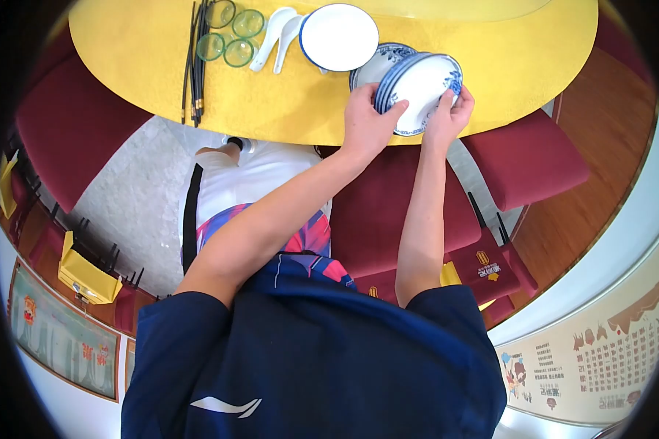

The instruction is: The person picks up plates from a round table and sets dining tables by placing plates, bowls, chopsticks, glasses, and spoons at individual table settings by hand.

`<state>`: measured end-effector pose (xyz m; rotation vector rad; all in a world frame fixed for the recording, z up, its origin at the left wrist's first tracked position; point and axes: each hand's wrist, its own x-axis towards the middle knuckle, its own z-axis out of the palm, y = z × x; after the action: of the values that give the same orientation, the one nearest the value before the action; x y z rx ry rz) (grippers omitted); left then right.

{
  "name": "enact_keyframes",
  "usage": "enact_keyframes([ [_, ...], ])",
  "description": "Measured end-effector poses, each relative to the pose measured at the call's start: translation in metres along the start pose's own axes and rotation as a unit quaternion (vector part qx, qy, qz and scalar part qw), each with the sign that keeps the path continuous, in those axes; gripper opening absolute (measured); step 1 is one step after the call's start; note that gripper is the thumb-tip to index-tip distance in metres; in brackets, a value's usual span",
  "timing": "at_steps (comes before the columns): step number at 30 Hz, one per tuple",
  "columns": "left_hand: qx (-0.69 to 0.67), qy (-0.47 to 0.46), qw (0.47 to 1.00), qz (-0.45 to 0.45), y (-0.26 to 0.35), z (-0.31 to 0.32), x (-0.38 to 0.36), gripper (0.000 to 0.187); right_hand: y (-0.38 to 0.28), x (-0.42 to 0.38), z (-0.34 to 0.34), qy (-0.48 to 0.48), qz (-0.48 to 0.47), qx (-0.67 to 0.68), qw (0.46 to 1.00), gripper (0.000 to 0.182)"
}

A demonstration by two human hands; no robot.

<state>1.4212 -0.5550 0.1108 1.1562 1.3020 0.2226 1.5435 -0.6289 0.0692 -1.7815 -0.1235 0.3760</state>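
A small stack of white plates (422,94) with blue floral rims is tilted up near the front edge of the yellow table. My left hand (372,121) grips the stack at its left side, thumb on the top plate's face. On the right side, my right hand (449,118) holds the rim, with its thumb also on the face. Another patterned plate (374,67) lies partly hidden behind the stack. Just left of it is a white bowl (339,36) with a blue rim; whether others sit under it is hard to tell.
Two white spoons (280,42), several green-tinted glasses (239,52) and dark chopsticks (195,69) lie on the left of the yellow table (285,110). Maroon seats (526,157) stand along the near edge. Yellow boxes (88,274) hang at the lower left.
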Motion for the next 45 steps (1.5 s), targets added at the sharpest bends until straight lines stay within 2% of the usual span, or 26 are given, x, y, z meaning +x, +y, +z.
enact_keyframes([
  [3,-0.014,-0.01,0.998,0.053,-0.001,0.002,0.004,0.045,0.0,-0.001,-0.004,0.013,-0.011,0.005,1.0,0.023],
  [5,-0.114,-0.075,0.991,0.004,0.007,0.002,0.005,0.043,-0.001,0.0,-0.012,0.014,-0.004,0.005,1.0,0.026],
  [7,-0.128,-0.096,0.987,0.012,0.011,-0.001,0.004,0.039,-0.015,-0.007,-0.021,0.004,-0.024,0.015,1.0,0.033],
  [8,-0.129,-0.126,0.984,-0.013,0.014,-0.004,0.001,0.039,-0.028,-0.013,-0.03,-0.012,0.018,0.057,0.998,0.048],
  [9,-0.13,-0.155,0.979,-0.032,0.023,-0.009,-0.001,0.04,-0.04,-0.018,-0.04,-0.011,0.014,0.058,0.998,0.048],
  [10,-0.131,-0.155,0.979,-0.024,0.026,-0.014,-0.005,0.04,-0.052,-0.018,-0.05,-0.046,0.044,0.086,0.994,0.055],
  [12,-0.135,-0.238,0.961,-0.034,0.034,-0.03,-0.021,0.043,-0.083,-0.021,-0.069,-0.129,0.102,0.125,0.978,0.071],
  [15,-0.138,-0.299,0.944,-0.035,0.047,-0.067,-0.046,0.044,-0.121,-0.035,-0.083,-0.256,0.189,0.092,0.944,0.063],
  [17,-0.157,-0.31,0.937,-0.038,0.041,-0.09,-0.059,0.038,-0.134,-0.047,-0.089,-0.293,0.265,0.008,0.918,0.061],
  [19,-0.186,-0.313,0.928,-0.073,0.027,-0.111,-0.072,0.04,-0.148,-0.063,-0.076,-0.334,0.24,-0.092,0.907,0.061],
  [20,-0.193,-0.307,0.928,-0.082,0.021,-0.135,-0.08,0.042,-0.156,-0.077,-0.061,-0.385,0.206,-0.123,0.891,0.06],
  [22,-0.207,-0.297,0.926,-0.107,0.027,-0.189,-0.101,0.046,-0.175,-0.111,-0.027,-0.449,0.188,-0.113,0.866,0.061],
  [23,-0.192,-0.315,0.924,-0.104,0.013,-0.215,-0.106,0.057,-0.187,-0.131,-0.008,-0.466,0.192,-0.136,0.853,0.059],
  [25,-0.202,-0.295,0.931,-0.073,0.005,-0.248,-0.122,0.058,-0.177,-0.15,0.015,-0.515,0.186,-0.113,0.829,0.059],
  [27,-0.255,-0.25,0.934,-0.031,-0.015,-0.315,-0.159,0.057,-0.186,-0.206,0.062,-0.583,0.207,-0.067,0.783,0.059],
  [28,-0.303,-0.223,0.926,-0.037,-0.026,-0.343,-0.179,0.057,-0.184,-0.233,0.08,-0.593,0.183,-0.074,0.78,0.057],
  [30,-0.382,-0.154,0.911,-0.016,-0.049,-0.391,-0.22,0.056,-0.192,-0.285,0.122,-0.659,0.133,-0.079,0.736,0.05],
  [32,-0.427,-0.096,0.899,-0.001,-0.083,-0.426,-0.244,0.056,-0.2,-0.332,0.162,-0.703,0.135,-0.07,0.695,0.047],
  [34,-0.469,-0.055,0.881,0.023,-0.132,-0.486,-0.295,0.055,-0.204,-0.42,0.194,-0.743,0.121,-0.085,0.652,0.047],
  [37,-0.521,0.005,0.85,0.074,-0.187,-0.579,-0.364,0.058,-0.202,-0.545,0.255,-0.781,0.075,-0.124,0.607,0.047],
  [38,-0.535,0.045,0.838,0.099,-0.206,-0.606,-0.384,0.06,-0.205,-0.584,0.275,-0.799,0.086,-0.147,0.577,0.047],
  [39,-0.54,0.09,0.83,0.105,-0.201,-0.579,-0.36,0.062,-0.192,-0.55,0.286,-0.814,0.115,-0.16,0.546,0.048],
  [40,-0.544,0.122,0.821,0.119,-0.216,-0.618,-0.386,0.07,-0.199,-0.603,0.308,-0.82,0.122,-0.17,0.532,0.047],
  [41,-0.548,0.134,0.815,0.128,-0.226,-0.645,-0.405,0.07,-0.206,-0.645,0.325,-0.828,0.114,-0.174,0.521,0.047],
  [43,-0.518,0.248,0.786,0.228,-0.244,-0.685,-0.429,0.076,-0.207,-0.707,0.355,-0.84,0.147,-0.175,0.491,0.047],
  [45,-0.513,0.281,0.779,0.227,-0.263,-0.71,-0.438,0.08,-0.191,-0.741,0.382,-0.829,0.156,-0.206,0.496,0.048],
])
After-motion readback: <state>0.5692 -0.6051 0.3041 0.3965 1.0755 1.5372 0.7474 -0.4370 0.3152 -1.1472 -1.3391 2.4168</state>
